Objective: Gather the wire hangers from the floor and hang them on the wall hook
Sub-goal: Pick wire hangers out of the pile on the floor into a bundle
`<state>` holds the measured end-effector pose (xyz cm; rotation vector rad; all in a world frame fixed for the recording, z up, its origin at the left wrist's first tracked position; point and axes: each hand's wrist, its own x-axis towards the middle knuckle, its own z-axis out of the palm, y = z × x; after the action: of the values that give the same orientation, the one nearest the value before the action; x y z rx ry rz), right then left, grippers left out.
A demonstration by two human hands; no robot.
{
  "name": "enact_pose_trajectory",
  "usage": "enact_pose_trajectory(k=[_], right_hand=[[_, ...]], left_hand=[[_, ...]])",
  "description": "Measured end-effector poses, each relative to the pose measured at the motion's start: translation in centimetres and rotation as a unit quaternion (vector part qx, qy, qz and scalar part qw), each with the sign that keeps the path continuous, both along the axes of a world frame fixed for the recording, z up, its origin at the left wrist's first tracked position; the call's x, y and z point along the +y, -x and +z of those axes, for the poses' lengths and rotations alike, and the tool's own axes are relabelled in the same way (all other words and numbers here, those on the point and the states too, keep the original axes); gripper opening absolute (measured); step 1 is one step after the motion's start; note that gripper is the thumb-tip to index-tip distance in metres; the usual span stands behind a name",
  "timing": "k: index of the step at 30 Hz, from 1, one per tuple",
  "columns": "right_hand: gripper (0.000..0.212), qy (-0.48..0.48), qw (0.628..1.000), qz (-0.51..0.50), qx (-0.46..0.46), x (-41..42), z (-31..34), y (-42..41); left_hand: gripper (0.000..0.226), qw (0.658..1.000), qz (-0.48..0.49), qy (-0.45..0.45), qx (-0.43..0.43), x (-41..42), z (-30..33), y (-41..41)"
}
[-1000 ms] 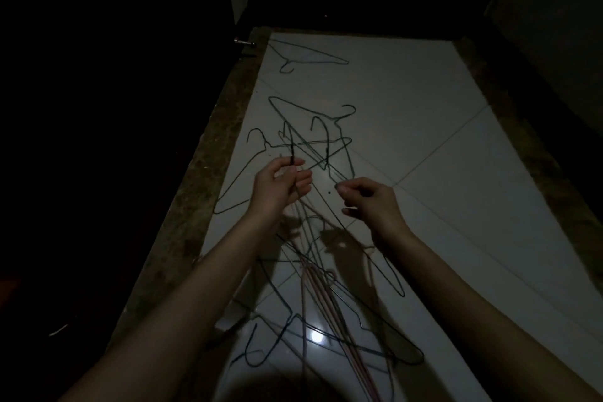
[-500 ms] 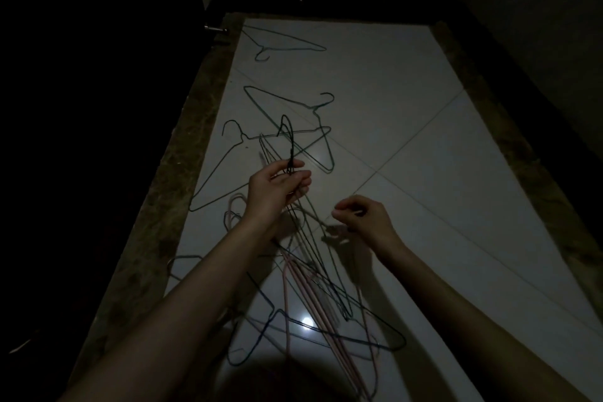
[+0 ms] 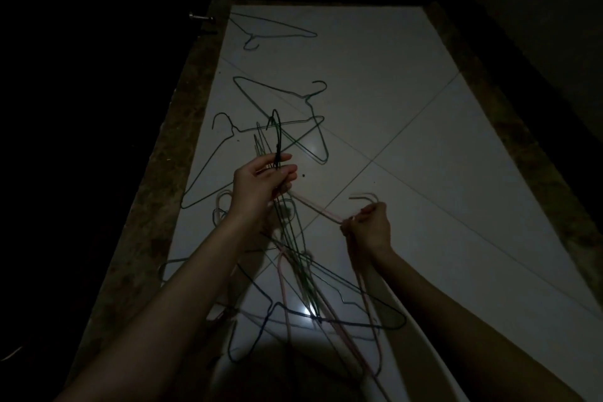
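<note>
My left hand [image 3: 265,184] grips a bundle of wire hangers [image 3: 295,254] by their necks, a dark hook [image 3: 276,130] sticking up above the fingers. The bundle hangs down over the white tiled floor [image 3: 408,114]. My right hand [image 3: 370,227] pinches a pink hanger [image 3: 362,197] at its neck, its hook curving above the knuckles and one arm running toward the left hand. Three hangers lie loose on the floor further ahead: a green one [image 3: 306,101], a dark one [image 3: 225,147] and a far one [image 3: 270,31]. No wall hook shows.
A mottled stone border [image 3: 156,192] runs along both sides of the floor. Beyond it, left and ahead, everything is dark. A metal door stop [image 3: 200,18] stands at the far left corner. More hangers, pink [image 3: 223,206] and green, lie under my left forearm.
My right hand has picked a pink hanger up from the pile and drawn it to the right. The view has tilted so the far hangers sit lower in the frame.
</note>
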<state>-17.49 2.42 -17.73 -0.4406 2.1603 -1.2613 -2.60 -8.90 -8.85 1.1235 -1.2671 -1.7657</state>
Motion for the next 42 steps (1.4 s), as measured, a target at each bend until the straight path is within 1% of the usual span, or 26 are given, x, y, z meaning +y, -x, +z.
enact_pose_trajectory(k=[3, 6, 8, 10, 12, 13, 18, 22, 24, 29, 31, 34, 37, 42], right_hand=[[0.034, 0.100, 0.992, -0.051, -0.060, -0.8, 2.2, 0.8], [0.026, 0.147, 0.989, -0.027, -0.013, -1.6, 4.1, 2.6], [0.023, 0.162, 0.987, -0.002, 0.014, -2.0, 5.4, 3.6], [0.015, 0.173, 0.983, 0.035, 0.050, -2.6, 6.9, 4.4], [0.009, 0.168, 0.977, 0.090, 0.098, -3.0, 8.6, 5.0], [0.011, 0.163, 0.974, 0.108, 0.115, -3.2, 9.4, 5.3], [0.011, 0.150, 0.966, 0.159, 0.138, -3.0, 12.1, 7.1], [0.017, 0.136, 0.942, 0.205, 0.226, -2.5, 13.2, 7.6], [0.019, 0.132, 0.934, 0.217, 0.251, -2.4, 13.4, 7.8], [0.036, 0.086, 0.914, 0.238, 0.318, -2.7, 13.1, 7.9], [0.030, 0.099, 0.916, 0.242, 0.304, -2.8, 13.5, 7.2], [0.019, 0.152, 0.931, 0.236, 0.231, -3.1, 14.1, 5.1], [0.017, 0.180, 0.935, 0.241, 0.188, -3.8, 13.7, 2.9], [0.019, 0.182, 0.933, 0.270, 0.151, -4.4, 12.5, 0.0]], left_hand=[[0.021, 1.000, -0.003, 0.026, -0.012, -0.5, 0.5, -0.5], [0.020, 0.999, 0.006, 0.044, -0.010, -1.1, 1.4, -0.8], [0.022, 0.999, 0.007, 0.049, -0.001, -1.4, 2.0, -0.9], [0.024, 0.998, 0.007, 0.058, 0.002, -1.6, 2.7, -0.8], [0.025, 0.998, 0.010, 0.066, 0.005, -1.7, 3.4, -0.6], [0.025, 0.998, 0.011, 0.069, 0.005, -1.6, 3.7, -0.6], [0.023, 0.997, 0.015, 0.079, 0.008, -1.6, 5.0, -0.8], [0.020, 0.996, 0.007, 0.090, -0.005, -1.4, 5.7, -0.9], [0.019, 0.995, 0.003, 0.099, -0.014, -1.3, 5.8, -0.9], [0.018, 0.992, -0.023, 0.114, -0.050, -1.3, 6.0, -0.7], [0.018, 0.991, -0.040, 0.112, -0.059, -1.2, 5.9, -0.6], [0.017, 0.993, -0.063, 0.083, -0.059, -0.8, 5.6, -0.2], [0.015, 0.994, -0.084, 0.044, -0.048, 0.0, 5.1, 0.2], [0.029, 0.990, -0.121, 0.023, -0.063, 1.6, 4.4, 1.2]])
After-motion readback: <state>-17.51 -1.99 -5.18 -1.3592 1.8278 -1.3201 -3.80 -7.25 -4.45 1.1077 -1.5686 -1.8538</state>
